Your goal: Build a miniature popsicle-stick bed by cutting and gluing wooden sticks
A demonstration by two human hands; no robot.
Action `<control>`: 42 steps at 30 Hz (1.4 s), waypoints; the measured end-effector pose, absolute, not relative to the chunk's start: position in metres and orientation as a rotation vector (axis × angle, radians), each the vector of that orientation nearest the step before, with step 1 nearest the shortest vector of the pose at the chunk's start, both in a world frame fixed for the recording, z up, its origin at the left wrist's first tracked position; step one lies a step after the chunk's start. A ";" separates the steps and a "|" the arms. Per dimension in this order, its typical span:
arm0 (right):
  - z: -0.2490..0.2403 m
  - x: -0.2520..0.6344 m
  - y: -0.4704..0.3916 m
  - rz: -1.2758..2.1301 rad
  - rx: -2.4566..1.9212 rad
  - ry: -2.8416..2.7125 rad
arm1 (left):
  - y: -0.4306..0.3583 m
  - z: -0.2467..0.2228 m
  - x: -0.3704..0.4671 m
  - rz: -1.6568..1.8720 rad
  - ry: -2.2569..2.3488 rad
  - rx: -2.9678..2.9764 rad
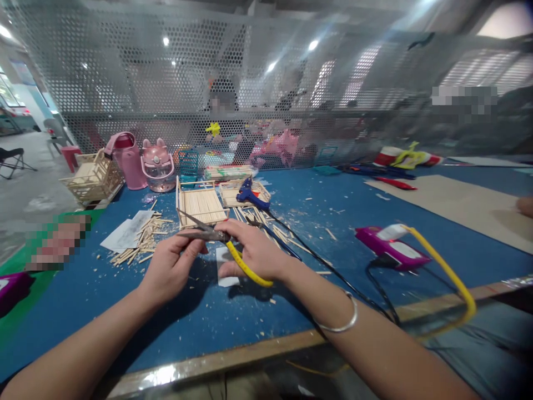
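My right hand (254, 253) is closed on a pair of scissors (208, 234) with yellow handles; the blades are apart and point left. Close by on the left, my left hand (172, 264) has its fingers pinched together near the lower blade; anything between them is too small to make out. A stick-built frame (202, 205) stands just beyond the blades. Short wooden sticks (147, 236) lie in a pile left of it, partly over white paper (122, 236). Under my right hand is a small white piece (227, 266) on the blue table (200, 328).
A blue glue gun (252, 195) rests behind on a second frame, its black cable crossing rightward. Pliers (278, 239) lie beside my right hand. A purple power strip (391, 247) is at right, pink bottles (127, 161) at back left, before a perforated screen (166, 83).
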State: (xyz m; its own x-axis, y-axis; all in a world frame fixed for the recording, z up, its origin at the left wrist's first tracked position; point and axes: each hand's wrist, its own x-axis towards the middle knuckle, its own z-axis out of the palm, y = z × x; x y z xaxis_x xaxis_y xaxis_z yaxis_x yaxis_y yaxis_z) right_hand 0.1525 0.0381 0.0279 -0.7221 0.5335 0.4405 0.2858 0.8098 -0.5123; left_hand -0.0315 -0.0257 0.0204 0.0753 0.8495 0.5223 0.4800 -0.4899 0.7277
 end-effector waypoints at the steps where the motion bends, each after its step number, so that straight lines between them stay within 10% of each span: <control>1: 0.029 0.152 0.037 0.514 -0.617 -2.418 | -0.025 0.020 -0.032 1.405 1.308 1.988; 42: 0.030 0.151 0.027 0.381 -0.607 -2.473 | -0.026 0.015 -0.031 1.586 1.374 1.999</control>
State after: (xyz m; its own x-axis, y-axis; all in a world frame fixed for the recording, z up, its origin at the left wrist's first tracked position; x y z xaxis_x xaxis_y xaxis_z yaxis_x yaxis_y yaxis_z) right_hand 0.1506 0.0275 0.0298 -0.7412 0.4971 0.4512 0.3382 0.8570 -0.3887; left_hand -0.0315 -0.0265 0.0151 -0.0328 0.7764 0.6293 0.5124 -0.5275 0.6776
